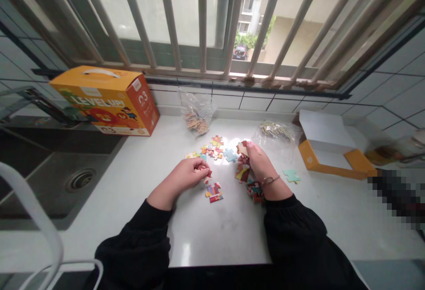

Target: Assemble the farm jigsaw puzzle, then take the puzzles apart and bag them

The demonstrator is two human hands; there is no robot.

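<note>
My left hand (187,172) is closed in a pinch on a small red jigsaw piece (209,173) just above the white counter. My right hand (260,159) grips a jigsaw piece (242,148) between thumb and fingers, with its pale side partly showing. Under and beside the right hand lie more pieces, among them a brown and yellow one (242,172) and a dark pile (255,191) partly hidden by the wrist. Between the hands rest a light blue piece (229,154) and a multicoloured cluster (212,150). Nearer me is a purple and red piece (214,191).
An orange puzzle carton (109,99) stands at the back left by the sink (43,179). Clear bags of pieces (197,119) (275,129) lie along the wall. An opened orange box (335,161) sits at right, with a mint green piece (291,175) nearby.
</note>
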